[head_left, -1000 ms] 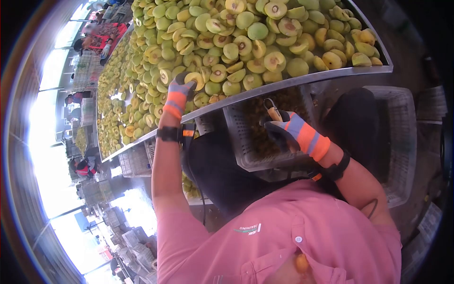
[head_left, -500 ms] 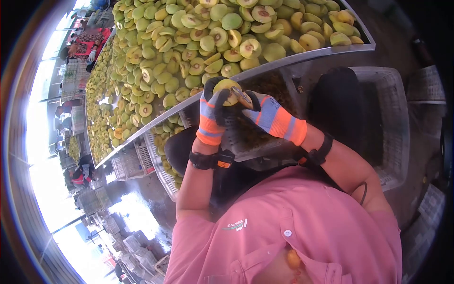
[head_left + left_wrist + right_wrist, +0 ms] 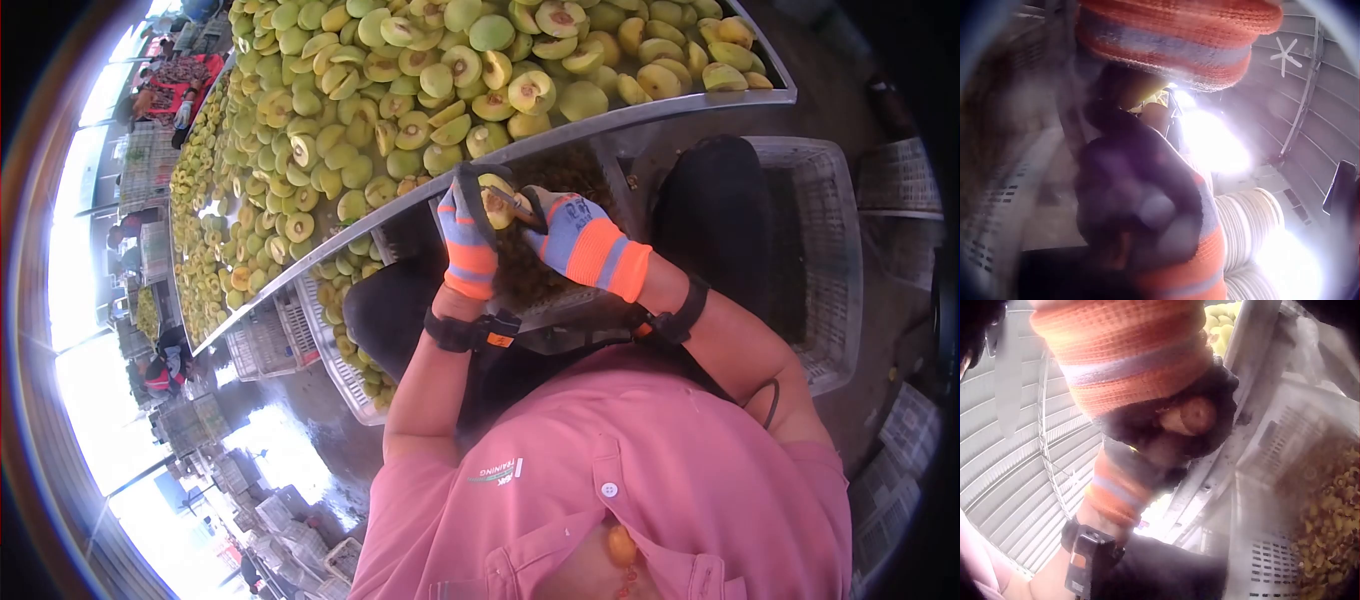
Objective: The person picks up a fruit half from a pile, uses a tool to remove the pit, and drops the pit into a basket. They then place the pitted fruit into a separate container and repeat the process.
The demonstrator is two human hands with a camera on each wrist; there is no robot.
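Observation:
My left hand [image 3: 467, 235], in a grey and orange striped glove with dark fingers, grips a green fruit half [image 3: 493, 202] with its yellow cut face towards the right hand. My right hand [image 3: 582, 238], gloved alike, holds a wooden-handled loop corer [image 3: 522, 210]. Its metal end lies against the brown centre of the cut face. In the right wrist view the round butt of the wooden handle [image 3: 1194, 417] pokes out of the curled dark fingers. Both hands are close together, just in front of the metal tray's rim [image 3: 640, 120].
Many green fruit halves [image 3: 410, 130] fill the tray. Below the hands a plastic crate [image 3: 1272, 559] contains small brownish-yellow pieces. Another crate [image 3: 845, 230] stands beyond the right knee, and a crate of fruit [image 3: 345, 365] by the left knee. Other people work far left.
The left hand has come from the fruit pile in the tray to the right hand, bringing a fruit half. The right hand has raised the corer to its cut face.

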